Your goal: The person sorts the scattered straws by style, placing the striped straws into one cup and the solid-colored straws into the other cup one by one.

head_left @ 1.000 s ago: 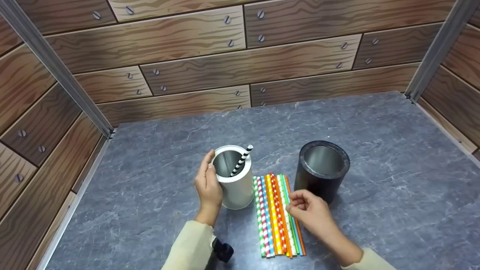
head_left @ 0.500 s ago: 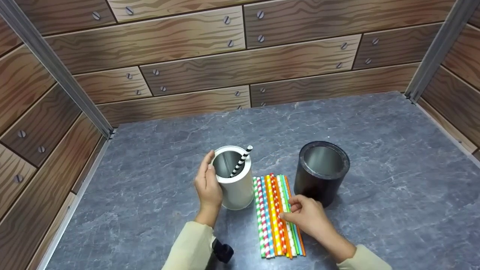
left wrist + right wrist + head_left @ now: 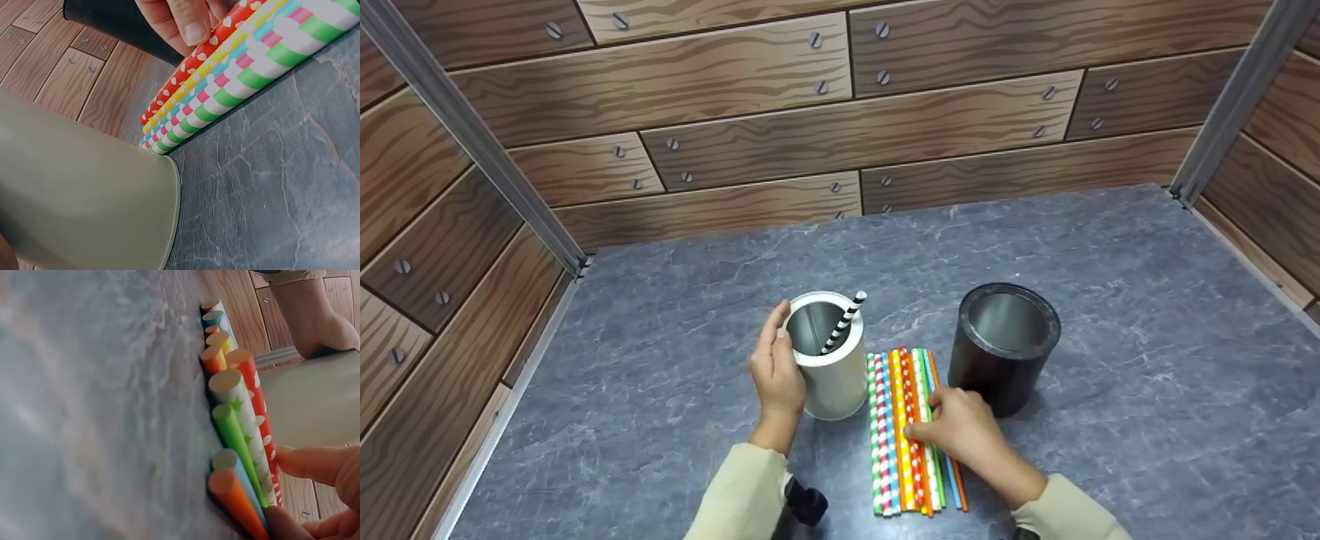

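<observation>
A white canister (image 3: 834,386) stands upright on the table with a black-and-white striped straw (image 3: 844,322) leaning inside it. My left hand (image 3: 776,375) holds the canister's left side, thumb near the rim. To its right lies a row of colourful paper straws (image 3: 881,442). Across the row's right part reaches my right hand (image 3: 960,427). In the right wrist view its thumb (image 3: 315,461) touches the red white-dotted straw (image 3: 260,408). A fingertip presses in by the green straw (image 3: 232,430), so a few straws are pinched between them. An orange straw (image 3: 236,498) lies outermost.
Just behind the right hand stands a black canister (image 3: 997,382), its inside visible from above. The grey marbled table (image 3: 675,322) is bounded by wood-patterned walls (image 3: 735,82) and metal corner posts (image 3: 1230,97).
My right hand has moved left and down over the straws, its thumb now at the red one. Most straws have shifted slightly left, opening a gap beside the blue one. The left hand stays still.
</observation>
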Demonstrator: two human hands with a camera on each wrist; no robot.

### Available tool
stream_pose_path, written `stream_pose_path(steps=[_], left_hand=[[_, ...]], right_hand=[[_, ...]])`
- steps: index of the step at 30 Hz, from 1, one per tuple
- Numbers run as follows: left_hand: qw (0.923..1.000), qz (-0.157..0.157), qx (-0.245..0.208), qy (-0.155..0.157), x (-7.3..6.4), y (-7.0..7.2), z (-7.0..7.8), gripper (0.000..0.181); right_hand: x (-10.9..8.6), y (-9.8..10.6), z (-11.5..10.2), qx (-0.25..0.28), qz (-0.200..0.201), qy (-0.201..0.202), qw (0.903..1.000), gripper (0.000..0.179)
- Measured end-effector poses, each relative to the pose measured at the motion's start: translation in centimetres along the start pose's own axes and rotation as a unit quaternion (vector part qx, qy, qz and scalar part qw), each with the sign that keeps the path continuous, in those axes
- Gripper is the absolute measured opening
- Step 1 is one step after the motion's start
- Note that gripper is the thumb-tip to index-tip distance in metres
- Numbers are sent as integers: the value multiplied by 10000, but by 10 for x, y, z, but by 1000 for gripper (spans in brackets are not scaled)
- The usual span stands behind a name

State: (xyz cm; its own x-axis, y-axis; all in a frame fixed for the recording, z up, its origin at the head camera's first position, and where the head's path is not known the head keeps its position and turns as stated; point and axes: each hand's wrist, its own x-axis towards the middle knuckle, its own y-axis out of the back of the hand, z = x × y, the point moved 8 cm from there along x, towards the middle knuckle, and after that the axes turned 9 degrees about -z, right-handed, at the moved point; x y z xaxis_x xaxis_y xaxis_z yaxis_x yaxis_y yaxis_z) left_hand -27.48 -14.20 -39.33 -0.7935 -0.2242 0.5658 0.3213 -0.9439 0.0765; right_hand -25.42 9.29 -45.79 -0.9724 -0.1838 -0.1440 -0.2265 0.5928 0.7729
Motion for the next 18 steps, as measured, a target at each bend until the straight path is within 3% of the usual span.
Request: stream_pose_path(steps=[6,11,18], left_hand=[[10000,-23,-9,34,0,-1,1,35],[10000,-77,13,6,0,-2,2,35],[9998,-178,7,60,-1,-2,2,36]], right_hand=[[3,0,-5,-77,172,244,9995,23],[3,0,-2,269,90,165,9995,27],[2,1,2,486,107,41,9988,17]])
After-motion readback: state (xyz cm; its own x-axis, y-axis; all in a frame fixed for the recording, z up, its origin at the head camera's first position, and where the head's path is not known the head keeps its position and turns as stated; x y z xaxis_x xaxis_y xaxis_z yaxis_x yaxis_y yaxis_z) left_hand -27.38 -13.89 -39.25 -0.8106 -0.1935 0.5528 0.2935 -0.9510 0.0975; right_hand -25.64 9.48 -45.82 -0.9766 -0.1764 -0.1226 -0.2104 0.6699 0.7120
